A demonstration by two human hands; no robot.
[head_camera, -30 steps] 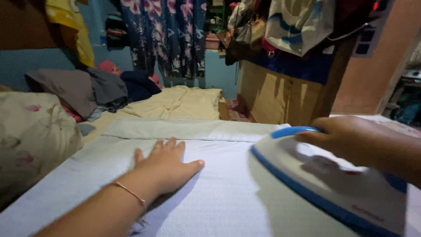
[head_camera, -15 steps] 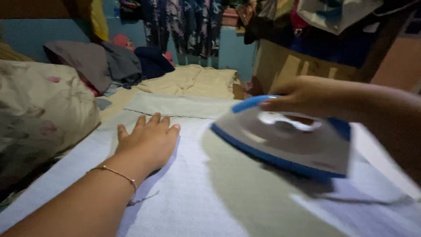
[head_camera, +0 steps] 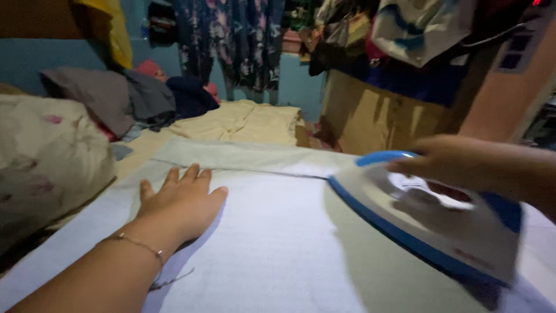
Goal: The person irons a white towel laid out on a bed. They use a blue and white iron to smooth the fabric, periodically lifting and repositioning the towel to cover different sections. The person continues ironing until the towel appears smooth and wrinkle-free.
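My left hand (head_camera: 180,203) lies flat, fingers spread, on a pale light-blue cloth (head_camera: 278,249) spread over the surface in front of me. A thin bracelet circles that wrist. My right hand (head_camera: 463,165) grips the handle of a white and blue clothes iron (head_camera: 428,223), which sits tilted over the right part of the cloth, its pointed tip toward the left. A folded band of the cloth (head_camera: 243,155) runs across the far edge.
A floral pillow (head_camera: 46,156) sits at the left. Behind lie a beige cloth (head_camera: 243,122) and a heap of dark clothes (head_camera: 133,98). Garments hang along the back wall (head_camera: 231,40); a wooden cabinet (head_camera: 376,116) stands at the right.
The iron and my right hand slid left over the cloth, then back right and lower. My left hand stayed flat on the cloth.
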